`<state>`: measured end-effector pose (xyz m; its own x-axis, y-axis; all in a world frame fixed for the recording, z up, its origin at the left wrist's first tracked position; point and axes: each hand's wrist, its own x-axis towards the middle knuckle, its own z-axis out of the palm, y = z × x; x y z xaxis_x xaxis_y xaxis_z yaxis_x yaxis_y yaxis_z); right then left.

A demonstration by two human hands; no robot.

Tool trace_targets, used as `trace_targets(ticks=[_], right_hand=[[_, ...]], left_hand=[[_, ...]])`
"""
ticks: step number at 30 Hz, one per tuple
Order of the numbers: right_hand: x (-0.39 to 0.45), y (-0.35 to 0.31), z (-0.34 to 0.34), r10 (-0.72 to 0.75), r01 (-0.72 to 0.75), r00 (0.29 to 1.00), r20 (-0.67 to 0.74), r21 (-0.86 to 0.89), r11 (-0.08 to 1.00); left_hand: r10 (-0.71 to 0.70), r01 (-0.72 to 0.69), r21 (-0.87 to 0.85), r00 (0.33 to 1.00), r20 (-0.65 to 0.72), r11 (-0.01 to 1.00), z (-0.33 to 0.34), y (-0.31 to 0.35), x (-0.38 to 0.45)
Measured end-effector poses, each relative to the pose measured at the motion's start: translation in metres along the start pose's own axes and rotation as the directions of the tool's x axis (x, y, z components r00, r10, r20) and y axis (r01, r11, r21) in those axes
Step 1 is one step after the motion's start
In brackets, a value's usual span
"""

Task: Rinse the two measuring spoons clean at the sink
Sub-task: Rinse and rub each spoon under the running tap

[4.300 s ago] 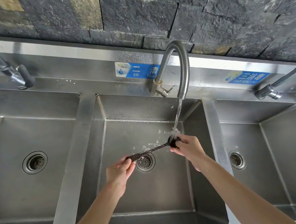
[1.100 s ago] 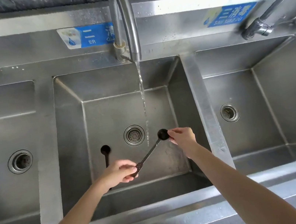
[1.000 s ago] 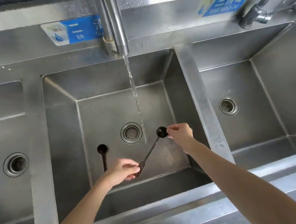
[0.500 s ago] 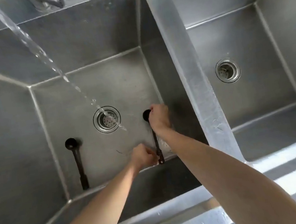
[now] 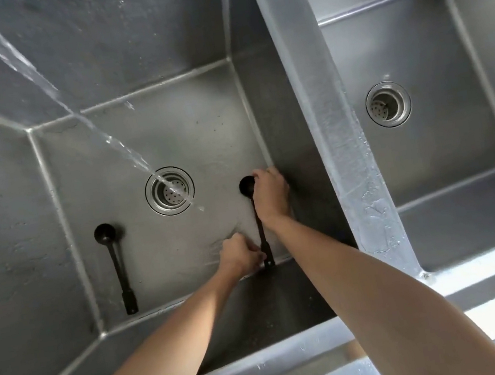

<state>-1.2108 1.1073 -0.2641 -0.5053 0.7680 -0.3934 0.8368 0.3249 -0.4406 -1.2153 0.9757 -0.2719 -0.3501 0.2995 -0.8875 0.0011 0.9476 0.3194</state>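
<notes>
Two black measuring spoons are in the middle steel basin (image 5: 107, 47). One spoon (image 5: 115, 263) lies alone on the basin floor at the left, bowl away from me. The other spoon (image 5: 257, 218) lies low at the basin's right side, bowl away from me. My right hand (image 5: 270, 193) pinches it at the bowl end. My left hand (image 5: 239, 258) holds its handle end near the front wall. A stream of water (image 5: 72, 114) falls slantwise from the upper left onto the drain (image 5: 169, 190), left of the held spoon.
A steel divider (image 5: 327, 129) separates this basin from the right basin, which has its own drain (image 5: 388, 104). The sink's front rim (image 5: 298, 354) runs across the bottom. The tap itself is out of view.
The spoon came away from under the water and down to the basin floor at the right, turning handle toward me. My head leaned over the basin, so the tap left the view.
</notes>
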Motion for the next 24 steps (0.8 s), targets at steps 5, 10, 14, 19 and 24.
trace_targets(ticks=[5, 10, 14, 19, 24], right_hand=[[-0.011, -0.009, -0.02, -0.043, 0.042, 0.999, 0.013, 0.054, 0.998], [-0.041, -0.025, -0.047, -0.208, 0.207, 0.978, 0.018, 0.063, 0.976], [-0.067, -0.043, -0.055, -0.259, 0.27, 0.956, 0.137, -0.067, 0.961], [-0.101, -0.07, -0.039, -0.286, 0.313, 0.929, 0.235, -0.086, 0.946], [-0.121, -0.109, 0.003, -0.311, 0.343, 0.901, 0.303, -0.06, 0.937]], left_hand=[[0.065, -0.067, 0.067, 0.997, 0.037, 0.996, -0.01, -0.007, -0.013], [0.158, -0.158, 0.018, 0.987, 0.004, 0.987, -0.045, -0.022, -0.039], [0.119, -0.126, -0.092, 0.99, -0.073, 0.988, -0.086, -0.04, -0.064], [0.013, -0.078, -0.286, 0.975, -0.223, 0.955, -0.134, -0.077, -0.097], [-0.104, -0.059, -0.47, 0.943, -0.315, 0.881, -0.167, -0.125, -0.105]])
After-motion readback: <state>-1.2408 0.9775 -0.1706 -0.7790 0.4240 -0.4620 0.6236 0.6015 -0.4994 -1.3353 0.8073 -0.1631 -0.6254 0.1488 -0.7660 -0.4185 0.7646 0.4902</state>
